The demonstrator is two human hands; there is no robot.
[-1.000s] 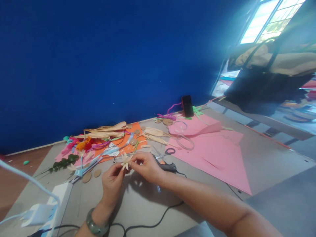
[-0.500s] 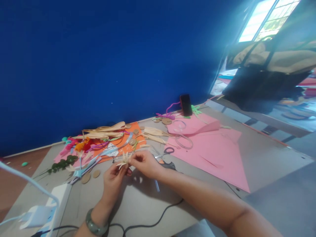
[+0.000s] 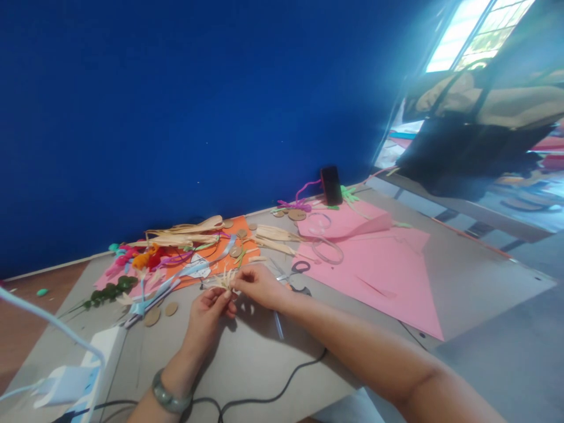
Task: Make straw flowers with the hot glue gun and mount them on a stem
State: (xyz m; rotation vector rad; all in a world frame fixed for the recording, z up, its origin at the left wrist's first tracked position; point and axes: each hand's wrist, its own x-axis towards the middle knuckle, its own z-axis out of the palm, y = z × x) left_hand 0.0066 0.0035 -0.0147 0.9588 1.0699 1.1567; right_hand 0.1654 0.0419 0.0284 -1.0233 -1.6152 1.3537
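A small pale straw flower (image 3: pixel 226 278) with thin pointed petals is pinched between both of my hands over the grey table (image 3: pixel 462 276). My left hand (image 3: pixel 207 314), with a green bangle on its wrist, holds the flower from below with closed fingers. My right hand (image 3: pixel 259 285) pinches its petals from the right. Just behind my right hand lie scissors (image 3: pixel 293 270) and a black glue gun (image 3: pixel 302 290), mostly hidden by the hand.
Pink paper sheets (image 3: pixel 374 264), an orange sheet (image 3: pixel 211 252) with straw strips, ribbons, pipe cleaners and cardboard discs lie along the blue wall. A black phone (image 3: pixel 331 185) leans at the back. A white power strip (image 3: pixel 97 358) and a black cable (image 3: pixel 264 399) sit near me.
Both hands have drifted slightly away from me with the flower. The flower has tilted, so its petals now point more upward and look bunched.
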